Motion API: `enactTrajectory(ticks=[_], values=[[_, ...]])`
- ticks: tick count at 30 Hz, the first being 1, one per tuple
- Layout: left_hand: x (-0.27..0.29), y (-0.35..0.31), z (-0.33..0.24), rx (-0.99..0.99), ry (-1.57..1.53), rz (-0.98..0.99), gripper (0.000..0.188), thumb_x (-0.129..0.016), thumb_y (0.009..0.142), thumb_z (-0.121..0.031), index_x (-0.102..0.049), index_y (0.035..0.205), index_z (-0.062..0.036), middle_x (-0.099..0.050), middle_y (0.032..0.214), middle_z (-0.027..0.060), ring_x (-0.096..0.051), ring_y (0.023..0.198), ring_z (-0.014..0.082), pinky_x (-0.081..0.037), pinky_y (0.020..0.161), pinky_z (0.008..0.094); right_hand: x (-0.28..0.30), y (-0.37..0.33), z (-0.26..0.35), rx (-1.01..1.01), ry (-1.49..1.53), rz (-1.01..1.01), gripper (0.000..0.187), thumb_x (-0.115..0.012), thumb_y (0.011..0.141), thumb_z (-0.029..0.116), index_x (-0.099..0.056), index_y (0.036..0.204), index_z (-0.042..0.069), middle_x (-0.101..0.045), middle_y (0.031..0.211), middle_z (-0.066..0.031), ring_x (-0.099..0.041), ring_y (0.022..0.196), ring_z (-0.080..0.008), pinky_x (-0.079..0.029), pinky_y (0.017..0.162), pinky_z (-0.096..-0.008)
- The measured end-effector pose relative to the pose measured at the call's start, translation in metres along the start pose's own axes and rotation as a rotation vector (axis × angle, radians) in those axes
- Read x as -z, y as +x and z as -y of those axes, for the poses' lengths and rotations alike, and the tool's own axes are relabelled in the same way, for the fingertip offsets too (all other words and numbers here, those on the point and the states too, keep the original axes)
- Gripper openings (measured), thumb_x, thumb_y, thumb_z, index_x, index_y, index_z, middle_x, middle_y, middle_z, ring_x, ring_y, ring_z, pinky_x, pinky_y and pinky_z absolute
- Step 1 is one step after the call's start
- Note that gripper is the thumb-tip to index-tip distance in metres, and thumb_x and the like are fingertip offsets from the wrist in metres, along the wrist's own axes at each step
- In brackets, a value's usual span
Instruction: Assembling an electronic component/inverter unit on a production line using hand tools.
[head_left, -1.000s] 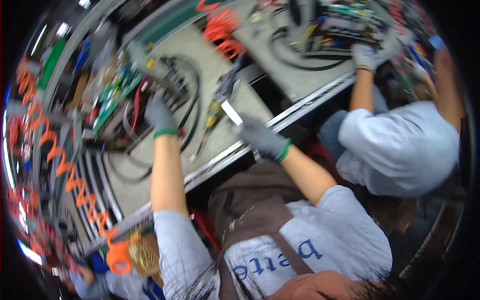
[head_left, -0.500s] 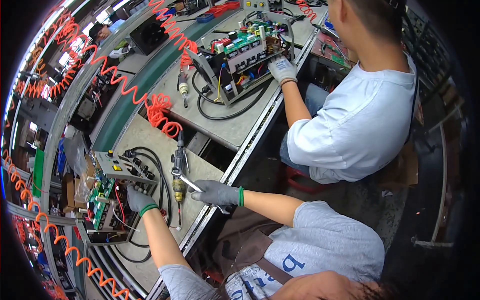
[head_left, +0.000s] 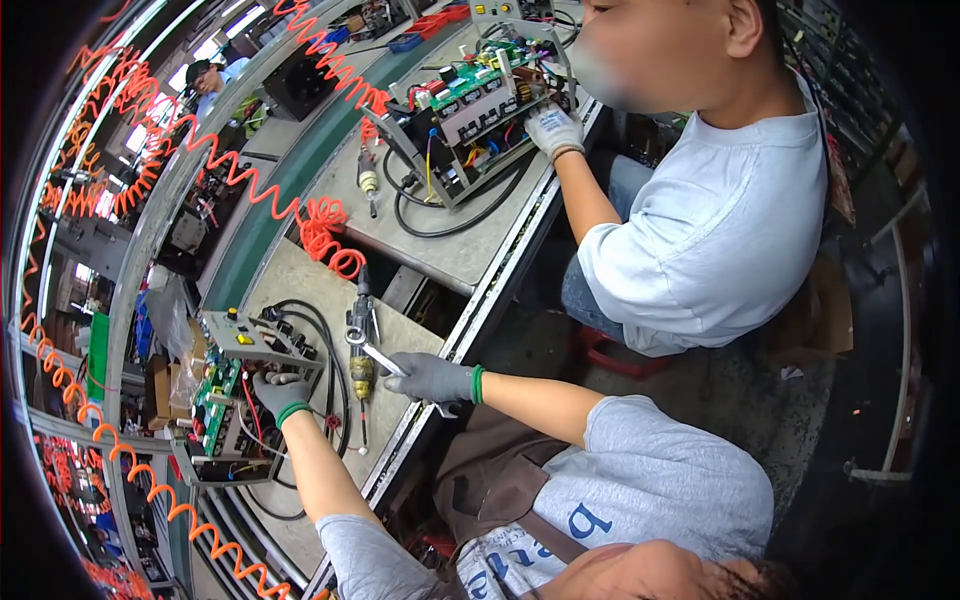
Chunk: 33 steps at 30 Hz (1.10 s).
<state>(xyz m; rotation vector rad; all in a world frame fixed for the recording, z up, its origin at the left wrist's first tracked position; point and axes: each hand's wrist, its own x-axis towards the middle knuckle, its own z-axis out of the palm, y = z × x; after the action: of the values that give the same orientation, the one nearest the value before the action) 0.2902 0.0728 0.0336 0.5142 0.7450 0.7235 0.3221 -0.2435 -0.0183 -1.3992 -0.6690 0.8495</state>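
In my right hand [head_left: 432, 378], gloved in grey with a green cuff, is a combination wrench [head_left: 376, 352]. Its ring end points away from me over the bench, above the pneumatic screwdriver [head_left: 360, 372]; the open end shows below my palm. My left hand [head_left: 280, 392], in a matching glove, reaches into an opened electrical unit [head_left: 236, 345] on the left. Its fingers are curled beside the inner side of the metal front panel, and what they grip, if anything, is hidden. Green circuit boards [head_left: 214, 405] and red and white wires lie next to that hand.
A black cable [head_left: 325, 335] loops between unit and screwdriver. Red coiled air hoses [head_left: 325, 225] hang over the bench. At the right, a co-worker's gloved hand [head_left: 553, 132] touches a second opened unit [head_left: 480, 110]. A metal rail [head_left: 470, 325] edges the bench.
The co-worker's head has turned toward my side. Both my hands keep nearly the same places, the wrench still in the right one; the whole view has shifted slightly.
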Motion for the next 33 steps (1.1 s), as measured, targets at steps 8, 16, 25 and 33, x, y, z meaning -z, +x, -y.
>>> enactTrajectory(ticks=[8,16,25,33], values=[[0.010,0.003,0.005,-0.229,0.483,-0.056,0.026,-0.055,0.095,-0.031,-0.064,0.109,-0.0101,-0.050,0.073,-0.0037,-0.037,0.052,0.0074,-0.029,0.046,0.0230,-0.009,0.005,-0.010,0.080,0.015,-0.058,0.036,-0.059,0.091,0.032,-0.055,0.113,0.004,-0.060,0.077,-0.0096,-0.058,0.063,-0.0178,-0.049,0.062,-0.0352],[0.039,0.005,0.009,-0.235,0.570,0.111,0.011,-0.065,0.090,-0.021,-0.067,0.093,-0.0106,-0.058,0.069,-0.0010,-0.054,0.056,0.0097,-0.045,0.048,0.0226,-0.012,0.000,-0.006,0.006,0.096,-0.132,0.026,-0.058,0.094,0.024,-0.058,0.110,0.004,-0.050,0.066,0.0008,-0.049,0.055,-0.0081,-0.043,0.050,-0.0259],[0.058,-0.031,0.014,-0.702,0.679,-0.092,0.031,-0.073,0.083,-0.016,-0.069,0.109,0.0013,-0.070,0.091,0.0055,-0.062,0.075,0.0119,-0.050,0.068,0.0249,-0.025,0.003,0.002,-0.057,0.127,-0.117,0.031,-0.053,0.099,0.030,-0.058,0.116,0.004,-0.050,0.061,0.0010,-0.044,0.047,-0.0051,-0.036,0.043,-0.0205],[0.049,-0.004,0.033,-0.893,0.796,-0.319,0.030,-0.072,0.081,-0.021,-0.069,0.101,0.0004,-0.071,0.085,0.0101,-0.065,0.073,0.0173,-0.051,0.070,0.0297,-0.033,0.002,0.005,-0.105,0.014,-0.113,0.025,-0.052,0.099,0.026,-0.059,0.111,0.005,-0.050,0.061,0.0018,-0.046,0.050,-0.0044,-0.038,0.046,-0.0199]])
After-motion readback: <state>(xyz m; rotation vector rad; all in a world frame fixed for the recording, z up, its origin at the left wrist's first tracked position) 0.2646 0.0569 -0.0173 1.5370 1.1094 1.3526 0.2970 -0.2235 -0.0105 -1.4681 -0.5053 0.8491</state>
